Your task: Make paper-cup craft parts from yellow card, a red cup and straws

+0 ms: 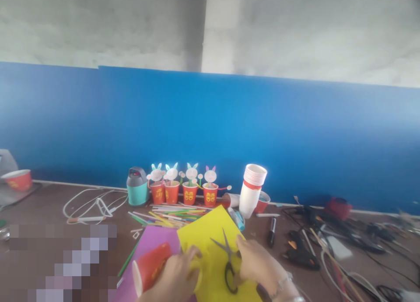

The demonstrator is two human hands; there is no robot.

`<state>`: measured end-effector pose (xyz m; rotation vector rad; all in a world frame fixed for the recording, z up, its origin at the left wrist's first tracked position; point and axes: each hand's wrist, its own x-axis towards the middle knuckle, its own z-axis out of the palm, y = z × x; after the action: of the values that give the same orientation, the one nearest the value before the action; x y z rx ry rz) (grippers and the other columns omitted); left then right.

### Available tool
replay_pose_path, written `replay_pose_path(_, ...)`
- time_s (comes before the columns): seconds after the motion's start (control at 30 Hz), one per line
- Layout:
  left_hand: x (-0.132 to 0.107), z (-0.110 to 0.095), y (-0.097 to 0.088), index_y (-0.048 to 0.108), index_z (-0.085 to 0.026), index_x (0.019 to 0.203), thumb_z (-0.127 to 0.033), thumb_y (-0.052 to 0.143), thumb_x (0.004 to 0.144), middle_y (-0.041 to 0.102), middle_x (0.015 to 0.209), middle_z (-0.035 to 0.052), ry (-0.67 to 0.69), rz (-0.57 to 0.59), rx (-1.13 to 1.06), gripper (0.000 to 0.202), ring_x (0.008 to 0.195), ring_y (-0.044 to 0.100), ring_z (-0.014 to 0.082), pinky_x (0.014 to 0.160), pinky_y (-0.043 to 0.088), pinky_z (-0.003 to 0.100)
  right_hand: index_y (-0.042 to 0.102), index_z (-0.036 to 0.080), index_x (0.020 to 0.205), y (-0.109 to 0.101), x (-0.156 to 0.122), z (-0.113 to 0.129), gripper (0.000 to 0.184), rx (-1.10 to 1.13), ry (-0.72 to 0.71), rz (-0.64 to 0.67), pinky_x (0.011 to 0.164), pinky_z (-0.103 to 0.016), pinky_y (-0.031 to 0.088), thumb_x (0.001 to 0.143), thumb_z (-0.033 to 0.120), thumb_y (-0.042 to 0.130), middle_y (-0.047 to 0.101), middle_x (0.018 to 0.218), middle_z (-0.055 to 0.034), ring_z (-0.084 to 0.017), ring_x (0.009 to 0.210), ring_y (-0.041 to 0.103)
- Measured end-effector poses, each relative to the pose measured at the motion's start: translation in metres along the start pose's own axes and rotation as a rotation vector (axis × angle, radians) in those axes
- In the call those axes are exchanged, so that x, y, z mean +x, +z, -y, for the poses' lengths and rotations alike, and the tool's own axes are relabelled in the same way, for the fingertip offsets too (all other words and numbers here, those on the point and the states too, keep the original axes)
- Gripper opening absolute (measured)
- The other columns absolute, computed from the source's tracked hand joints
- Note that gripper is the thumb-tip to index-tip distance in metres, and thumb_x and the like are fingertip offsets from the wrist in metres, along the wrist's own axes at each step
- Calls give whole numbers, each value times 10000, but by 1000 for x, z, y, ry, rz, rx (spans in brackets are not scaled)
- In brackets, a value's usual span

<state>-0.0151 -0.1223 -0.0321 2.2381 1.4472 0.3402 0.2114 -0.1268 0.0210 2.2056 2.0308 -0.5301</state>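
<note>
My left hand [179,273], fingers curled and blurred, is beside a red paper cup [151,267] lying on its side. Against its fingertips is a small curved yellow piece [198,279] that I cannot make out clearly. My right hand [260,263] is closed around one handle of black-handled scissors [226,248]; the fingers hide that loop. The blades are spread and point away from me over a yellow sheet [213,232]. Partly under the yellow sheet and the cup is a purple sheet [159,236].
Several red cups [189,194] with rabbit faces stand along the blue partition [210,127], with coloured sticks [173,214] in front. To their right are stacked white cups [252,190] and a marker [271,232]. A glue gun [302,251] and cables [354,245] lie far right.
</note>
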Motion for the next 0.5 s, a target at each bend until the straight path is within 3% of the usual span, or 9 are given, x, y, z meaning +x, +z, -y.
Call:
replay_pose_path(0.13,2,11,7,586,-239,878,-131,422,814,652,884,34,24,-65,57,207,798,656,188,692,452,268,661,181,736,4,3,3,105,1,-2,-149,720,-326,434,635,152,660,695,941,-137,-307,896,653)
replay_pose_path(0.17,3,14,9,583,-232,870,-129,410,820,644,911,41,38,-80,61,207,787,657,180,678,453,262,623,187,625,5,8,3,64,57,-13,-217,696,-321,425,668,140,618,693,872,-122,-289,851,655)
replay_pose_path(0.2,4,16,11,581,-232,892,-128,405,823,638,933,44,45,-92,59,215,777,659,172,661,453,254,568,192,534,7,14,3,169,181,-25,-284,673,-316,416,691,133,592,683,789,-107,-272,803,649)
replay_pose_path(0.27,7,20,16,573,-243,977,-127,405,824,632,956,39,50,-107,58,255,762,660,152,641,455,236,473,201,445,8,32,4,303,603,-48,-386,629,-303,409,718,139,588,613,592,-60,-235,703,620)
replay_pose_path(0.3,8,21,19,573,-247,995,-125,410,820,631,962,36,52,-111,68,268,759,657,144,643,457,229,483,199,446,8,45,4,304,928,-31,-378,607,-296,415,712,137,616,580,532,-40,-222,661,605)
replay_pose_path(0.37,12,25,26,597,-239,951,-129,428,814,631,978,43,69,-120,117,243,789,644,151,671,464,228,581,178,590,3,73,6,204,1110,-5,-370,563,-290,449,792,205,594,607,570,-32,-194,595,603)
replay_pose_path(0.43,16,30,32,621,-230,905,-129,452,805,634,993,52,110,-163,162,221,884,622,178,735,469,237,638,139,851,-4,102,7,151,1257,5,-401,641,-297,506,878,251,541,672,776,-72,-184,715,646)
replay_pose_path(0.5,18,34,37,630,-239,916,-112,468,797,638,986,46,176,-254,171,238,939,601,186,787,466,238,601,123,1078,-12,129,9,240,1381,0,-445,760,-358,531,914,288,540,648,1039,-106,-197,883,640)
